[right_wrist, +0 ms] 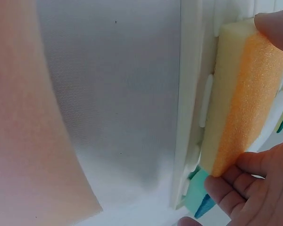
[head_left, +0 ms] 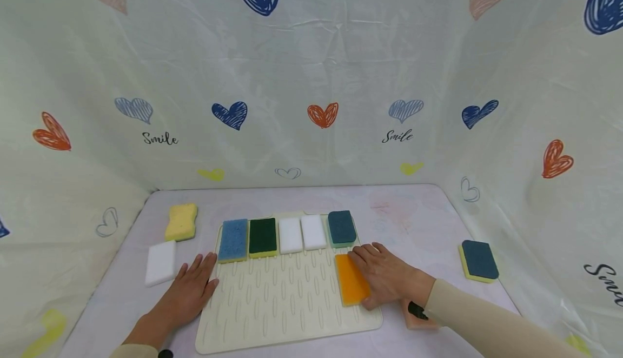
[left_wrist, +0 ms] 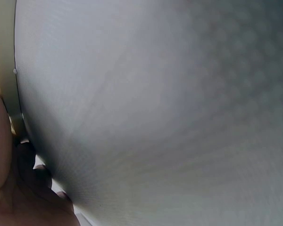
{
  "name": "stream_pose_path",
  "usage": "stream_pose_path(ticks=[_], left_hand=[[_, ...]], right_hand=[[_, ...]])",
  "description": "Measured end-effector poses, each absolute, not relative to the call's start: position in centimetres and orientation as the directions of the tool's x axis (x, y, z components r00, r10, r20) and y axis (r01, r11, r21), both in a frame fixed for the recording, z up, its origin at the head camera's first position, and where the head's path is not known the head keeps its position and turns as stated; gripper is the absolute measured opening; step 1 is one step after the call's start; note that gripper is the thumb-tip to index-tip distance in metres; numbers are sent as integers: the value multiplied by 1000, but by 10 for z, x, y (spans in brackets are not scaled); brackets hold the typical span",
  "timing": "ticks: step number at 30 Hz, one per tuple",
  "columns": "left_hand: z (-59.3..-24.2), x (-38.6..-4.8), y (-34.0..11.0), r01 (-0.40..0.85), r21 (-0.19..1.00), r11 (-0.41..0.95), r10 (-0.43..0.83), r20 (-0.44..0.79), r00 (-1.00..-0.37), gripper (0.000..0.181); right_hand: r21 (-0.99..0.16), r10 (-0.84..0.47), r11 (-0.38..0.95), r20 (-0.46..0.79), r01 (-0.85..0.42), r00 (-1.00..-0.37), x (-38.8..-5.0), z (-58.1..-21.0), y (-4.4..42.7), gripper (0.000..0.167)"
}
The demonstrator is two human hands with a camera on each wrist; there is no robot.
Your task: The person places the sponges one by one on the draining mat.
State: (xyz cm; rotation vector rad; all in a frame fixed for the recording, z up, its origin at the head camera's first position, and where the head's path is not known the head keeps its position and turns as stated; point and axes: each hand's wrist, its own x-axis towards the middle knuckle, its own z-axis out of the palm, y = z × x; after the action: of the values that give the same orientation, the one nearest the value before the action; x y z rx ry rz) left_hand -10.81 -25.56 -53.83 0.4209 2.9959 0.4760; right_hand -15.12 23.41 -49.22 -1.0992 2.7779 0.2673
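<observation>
My right hand (head_left: 382, 271) grips an orange sponge (head_left: 351, 279) at the right side of a cream ridged mat (head_left: 272, 315). In the right wrist view, the thumb is on one end of the orange sponge (right_wrist: 245, 94) and the fingers on the other; its lower layer is pale yellow. My left hand (head_left: 192, 290) lies with straight fingers at the mat's left edge. Along the mat's far edge stand a blue sponge (head_left: 233, 240), a dark green sponge (head_left: 263, 236), two white sponges (head_left: 290, 235) and a teal sponge (head_left: 342, 227).
Left of the mat lie a yellow sponge (head_left: 181, 221) and a white block (head_left: 160, 263). At the far right is a dark blue and yellow sponge (head_left: 479, 259). A pinkish block (head_left: 416, 321) sits partly hidden under my right forearm. A heart-printed curtain (head_left: 360, 147) surrounds the table.
</observation>
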Motion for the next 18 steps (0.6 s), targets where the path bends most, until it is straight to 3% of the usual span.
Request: stream_pose_path(ticks=[18], left_hand=[[-541,-109,-255,258,306,916,280,-28,-960,66]], right_hand=[[98,-656,718,-235,-689,-717,-153,-494,234,99]])
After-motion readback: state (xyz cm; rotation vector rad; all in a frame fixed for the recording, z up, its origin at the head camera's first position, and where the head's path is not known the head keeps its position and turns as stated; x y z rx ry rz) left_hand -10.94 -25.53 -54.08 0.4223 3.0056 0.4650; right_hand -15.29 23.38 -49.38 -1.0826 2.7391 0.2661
